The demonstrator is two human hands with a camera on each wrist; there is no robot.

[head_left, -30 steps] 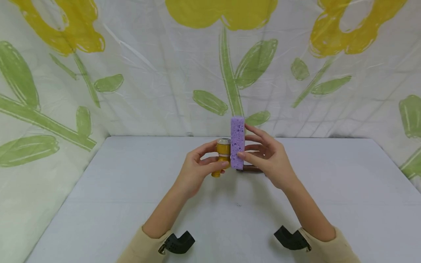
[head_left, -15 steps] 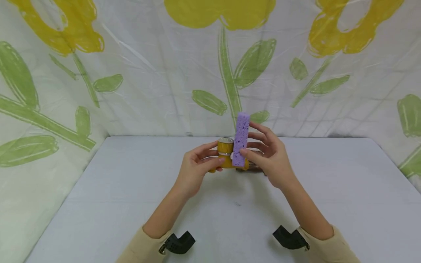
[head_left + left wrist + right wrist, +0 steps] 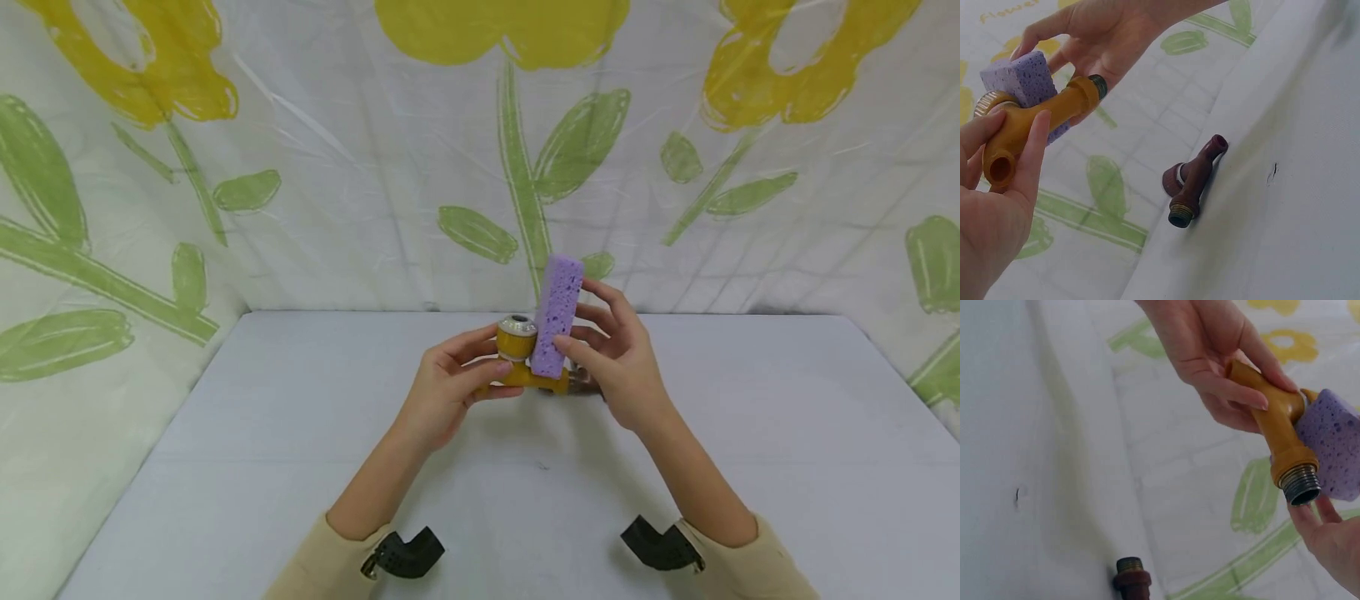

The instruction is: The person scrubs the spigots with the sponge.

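Observation:
My left hand (image 3: 446, 383) grips a yellow faucet (image 3: 1063, 107) by its spout end, thumb on the near side. The faucet has a ribbed round knob with a grey top (image 3: 517, 327) and a dark threaded end (image 3: 1300, 487) pointing right in the head view. A purple porous sponge (image 3: 557, 317) is pinched by my right hand (image 3: 626, 367), thumb in front and fingers behind. The sponge stands slightly tilted, against the faucet's body beside the knob. Both are held above the table.
A dark red-brown faucet (image 3: 1194, 178) of similar shape lies on the white table (image 3: 300, 500) beneath the hands, partly hidden in the head view. Behind the table hangs a white sheet (image 3: 337, 208) painted with yellow flowers and green leaves.
The left hand has turned the yellow faucet, so its threaded end now points right and the knob's top shows more. The sponge has shifted slightly right and up and tilted to the right.

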